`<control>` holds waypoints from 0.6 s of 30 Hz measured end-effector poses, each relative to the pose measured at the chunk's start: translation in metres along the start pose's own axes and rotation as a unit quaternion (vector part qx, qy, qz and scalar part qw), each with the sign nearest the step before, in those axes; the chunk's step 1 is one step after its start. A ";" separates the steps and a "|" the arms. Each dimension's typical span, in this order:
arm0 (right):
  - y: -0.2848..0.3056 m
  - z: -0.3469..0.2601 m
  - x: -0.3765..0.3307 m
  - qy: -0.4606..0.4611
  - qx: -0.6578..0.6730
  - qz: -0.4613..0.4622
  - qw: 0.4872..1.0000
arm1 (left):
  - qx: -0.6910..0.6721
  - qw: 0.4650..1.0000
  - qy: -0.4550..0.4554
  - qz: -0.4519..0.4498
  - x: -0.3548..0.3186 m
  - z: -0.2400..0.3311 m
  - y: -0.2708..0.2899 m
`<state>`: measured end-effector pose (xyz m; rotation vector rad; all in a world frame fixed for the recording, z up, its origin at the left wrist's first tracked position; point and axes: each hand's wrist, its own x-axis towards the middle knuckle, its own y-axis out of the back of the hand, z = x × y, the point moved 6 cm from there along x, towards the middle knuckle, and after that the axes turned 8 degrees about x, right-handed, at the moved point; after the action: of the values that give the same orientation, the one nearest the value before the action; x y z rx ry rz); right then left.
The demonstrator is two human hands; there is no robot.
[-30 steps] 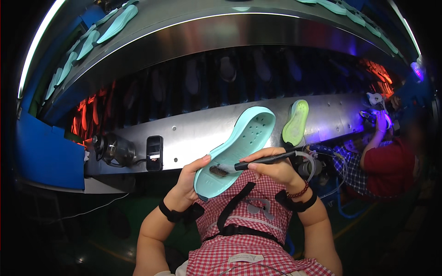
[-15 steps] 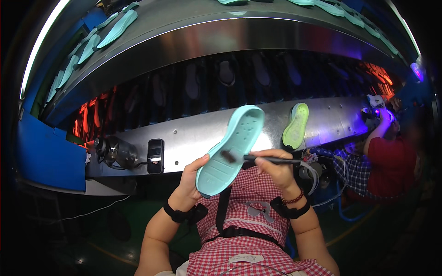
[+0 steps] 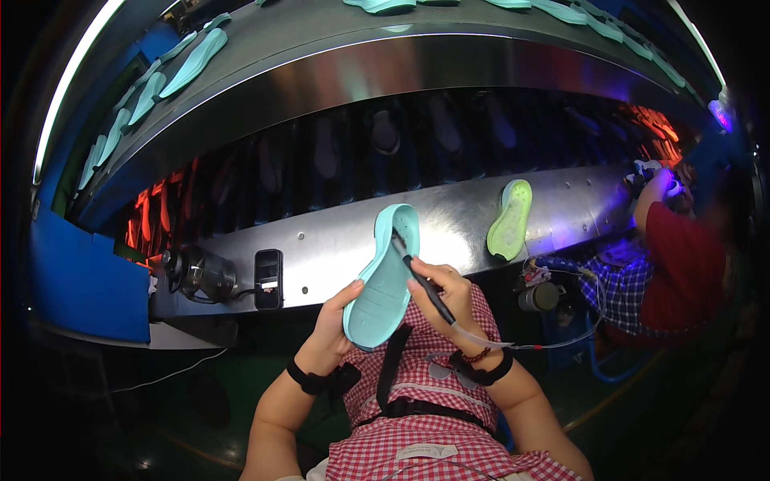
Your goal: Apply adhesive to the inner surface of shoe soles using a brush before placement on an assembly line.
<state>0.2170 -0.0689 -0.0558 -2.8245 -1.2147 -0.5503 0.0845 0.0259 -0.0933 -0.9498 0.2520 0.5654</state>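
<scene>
My left hand is closed on the lower left edge of a light turquoise shoe sole, held tilted with its hollow inner face toward me. Between the fingers of my right hand is a black-handled brush with a clear tube running from its rear end. The brush tip reaches inside the sole's upper end, against or close to the inner right side; exact contact is hard to tell. A yellow-green shoe sole lies on the metal ledge to the right, apart from both hands.
A dark glass jug and a black phone-like device occupy the ledge's left part. Above runs a belt carrying turquoise soles. Dim shoe shapes stand under it, with red glow at both ends. Another person in a red sleeve works at right.
The brush has moved from the sole's middle up to its far end, its handle now steeper. The sole has turned more upright and shifted left. Soles on the belt have shifted left.
</scene>
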 end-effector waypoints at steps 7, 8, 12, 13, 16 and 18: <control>0.013 -0.003 -0.002 -0.196 0.387 -0.182 0.883 | 0.013 0.999 -0.032 -0.024 -0.006 0.027 -0.012; 0.028 -0.008 0.002 -0.188 0.461 -0.142 0.856 | 0.048 0.996 -0.059 -0.046 -0.009 0.038 -0.017; 0.086 0.002 0.002 -0.136 0.606 0.040 0.783 | 0.056 0.985 -0.157 -0.035 -0.026 0.105 -0.072; 0.091 0.009 0.000 -0.128 0.605 0.037 0.785 | 0.127 0.968 -0.211 -0.044 -0.028 0.131 -0.085; 0.093 0.032 -0.007 -0.200 0.616 0.100 0.756 | 0.045 0.934 -0.285 -0.211 -0.011 0.202 -0.134; 0.092 0.037 -0.006 -0.203 0.609 0.093 0.761 | -0.049 0.914 -0.266 -0.301 0.016 0.252 -0.147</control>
<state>0.2895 -0.1314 -0.0812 -1.8294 -0.7790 0.6944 0.1699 0.1725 0.1450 -0.8760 -0.5549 0.2440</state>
